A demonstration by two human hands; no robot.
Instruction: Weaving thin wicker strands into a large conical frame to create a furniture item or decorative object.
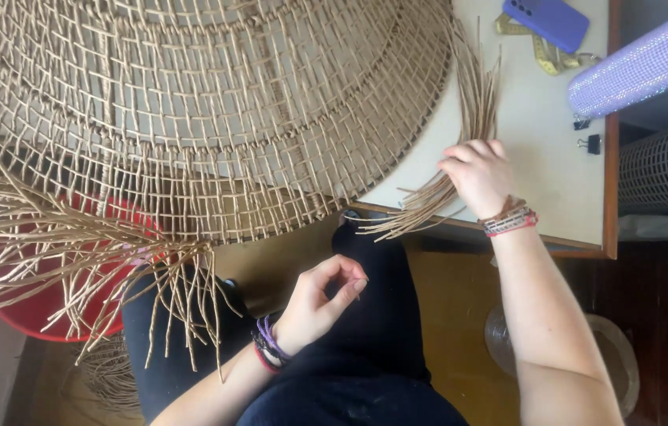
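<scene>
At the table's (563, 189) edge, a bundle of tan cane strands (472, 118) is gripped by the right hand (477, 175), beside the large woven piece (192, 102). Over the lap, the left hand (320, 304) is held empty, fingertips pinched together.

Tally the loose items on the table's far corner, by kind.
Purple phone: 1
Yellow measuring tape: 1
Black binder clips: 2
Bundle of loose weaving strands under the right hand: 1
Total: 5
</scene>
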